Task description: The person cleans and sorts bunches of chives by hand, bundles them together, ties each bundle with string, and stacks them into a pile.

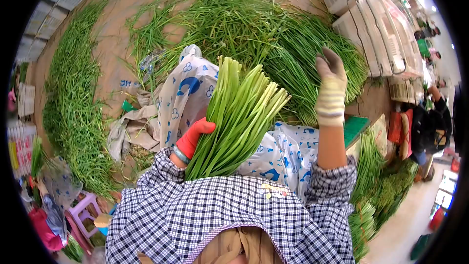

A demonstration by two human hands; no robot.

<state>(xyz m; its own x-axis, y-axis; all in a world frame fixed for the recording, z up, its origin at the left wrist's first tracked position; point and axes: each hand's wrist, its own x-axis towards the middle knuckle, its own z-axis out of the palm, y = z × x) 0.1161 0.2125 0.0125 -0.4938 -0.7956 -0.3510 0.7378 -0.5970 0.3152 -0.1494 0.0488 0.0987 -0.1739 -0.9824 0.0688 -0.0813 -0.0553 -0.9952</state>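
Note:
My left hand (195,136), in a red glove, is wrapped round a thick bunch of garlic chives (234,122). The pale cut ends point up and away from me, and the green leaves hang towards my checked apron. My right hand (331,83) wears a pale striped glove with greyish fingertips. It is raised to the right of the bunch, apart from it, fingers slightly bent and spread from the thumb, with nothing seen in them. Behind it lies a large heap of loose chives (254,29). A clear plastic sheet with blue prints (278,149) covers my lap.
Another long row of chives (73,102) lies on the floor to the left. White crates (376,34) stand at the upper right. At right are more bundled chives (369,166) beside a green board (355,129). A purple stool (84,211) and a person (49,220) are at lower left.

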